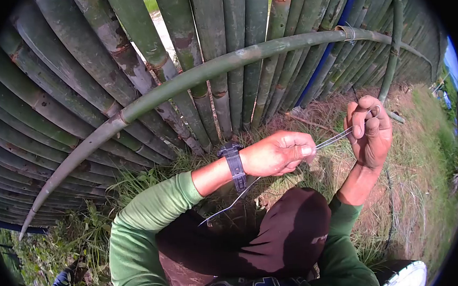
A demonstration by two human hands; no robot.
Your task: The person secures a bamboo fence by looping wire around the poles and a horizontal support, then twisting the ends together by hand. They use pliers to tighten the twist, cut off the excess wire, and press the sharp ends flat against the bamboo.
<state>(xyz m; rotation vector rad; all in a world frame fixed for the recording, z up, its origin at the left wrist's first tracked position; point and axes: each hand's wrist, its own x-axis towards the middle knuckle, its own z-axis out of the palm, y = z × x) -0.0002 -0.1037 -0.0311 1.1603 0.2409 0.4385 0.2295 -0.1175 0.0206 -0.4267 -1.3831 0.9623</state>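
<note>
A thin metal wire [335, 138], doubled into two strands, runs between my two hands. My left hand [280, 152], with a black watch [235, 166] on its wrist, is closed around the strands. One loose end of the wire hangs below that wrist and curves down over my lap. My right hand [369, 130] pinches the other end of the strands between thumb and fingers, with a small loop showing at the fingertips. Both hands are held above my bent knee [298, 228], in front of a bamboo fence [214, 48], apart from its poles.
A long bamboo rail [197, 75] crosses the upright poles, with a binding [347, 32] near its right part. A shorter pole [392, 52] crosses the rail at the right. Grass [425, 145] covers the ground. A white rounded object [407, 278] stands at the lower right.
</note>
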